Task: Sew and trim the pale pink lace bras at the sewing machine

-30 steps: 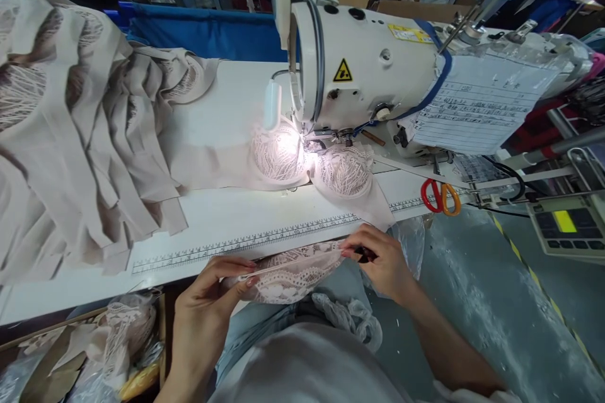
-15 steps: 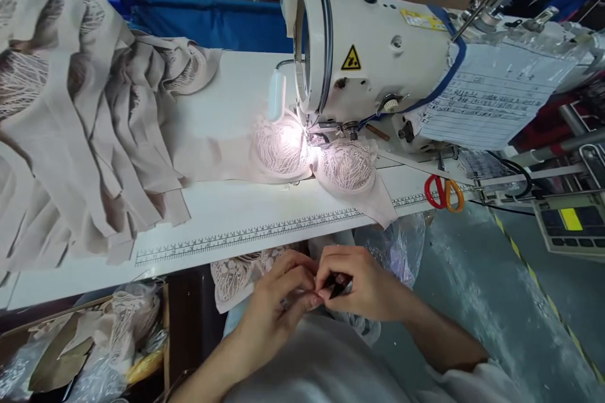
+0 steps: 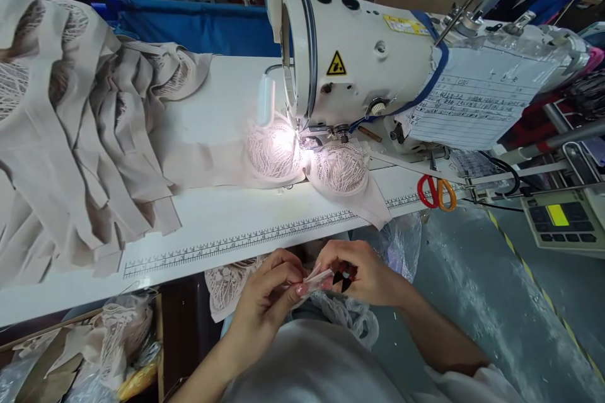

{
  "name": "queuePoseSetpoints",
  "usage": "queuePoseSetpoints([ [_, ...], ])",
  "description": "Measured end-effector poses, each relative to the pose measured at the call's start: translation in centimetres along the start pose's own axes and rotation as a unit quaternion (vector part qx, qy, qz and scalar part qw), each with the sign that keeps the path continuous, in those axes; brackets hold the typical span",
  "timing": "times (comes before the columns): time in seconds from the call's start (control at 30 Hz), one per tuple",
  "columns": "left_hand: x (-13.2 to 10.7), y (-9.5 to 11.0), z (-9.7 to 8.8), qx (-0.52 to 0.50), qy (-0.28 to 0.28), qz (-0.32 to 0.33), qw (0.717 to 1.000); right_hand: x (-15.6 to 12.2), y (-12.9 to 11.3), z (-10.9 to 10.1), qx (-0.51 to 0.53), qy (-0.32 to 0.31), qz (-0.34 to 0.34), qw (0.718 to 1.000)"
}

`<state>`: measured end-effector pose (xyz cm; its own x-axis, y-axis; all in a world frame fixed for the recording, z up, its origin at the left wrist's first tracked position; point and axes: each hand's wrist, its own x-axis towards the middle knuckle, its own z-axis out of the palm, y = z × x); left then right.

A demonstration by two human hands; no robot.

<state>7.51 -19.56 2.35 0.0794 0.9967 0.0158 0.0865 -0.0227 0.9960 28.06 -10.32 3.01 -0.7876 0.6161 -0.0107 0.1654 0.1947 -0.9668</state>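
Observation:
Both hands are in front of my lap, just below the table edge. My left hand (image 3: pixel 271 293) pinches one end of a small pale fabric strip (image 3: pixel 317 282) between thumb and fingers. Close beside it, my right hand (image 3: pixel 362 274) grips the strip's other end. A dark pointed tool (image 3: pixel 342 279), perhaps thread snips, pokes out of my right palm, mostly hidden by the fingers. Above the hands, a pale pink lace bra (image 3: pixel 340 170) lies under the lit needle area of the sewing machine (image 3: pixel 359 63). Another lace piece (image 3: pixel 231 286) hangs below the table edge by my left hand.
A heap of pale bra pieces (image 3: pixel 80 138) covers the table's left side. Red and orange-handled scissors (image 3: pixel 437 193) lie at the right, near the printed ruler (image 3: pixel 236 242). An open box of scraps (image 3: pixel 113 346) stands at lower left, and a control panel (image 3: pixel 562 217) at right.
The hands have drawn slightly apart, and the pale strip now shows between them. The dark tool remains in my right hand. The whole view has shifted a little.

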Motion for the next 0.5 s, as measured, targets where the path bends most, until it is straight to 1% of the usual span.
queuePoseSetpoints([
  [0.13, -0.1, -0.1, 0.3, -0.047, -0.008, -0.043, 0.998, -0.1, 0.1, 0.0, 0.051, 0.041, 0.014, 0.998],
  [0.27, 0.0, 0.0, 0.5, -0.078, -0.014, -0.085, 0.993, -0.1, 0.1, 0.3, 0.049, 0.073, 0.004, 0.996],
  [0.4, 0.1, 0.2, 0.7, -0.091, -0.011, -0.1, 0.991, 0.1, -0.4, 0.7, 0.063, 0.1, 0.007, 0.993],
  [0.5, -0.1, 0.0, 1.0, -0.103, 0.004, -0.115, 0.988, 0.2, -0.7, 1.1, 0.078, 0.121, 0.025, 0.989],
])
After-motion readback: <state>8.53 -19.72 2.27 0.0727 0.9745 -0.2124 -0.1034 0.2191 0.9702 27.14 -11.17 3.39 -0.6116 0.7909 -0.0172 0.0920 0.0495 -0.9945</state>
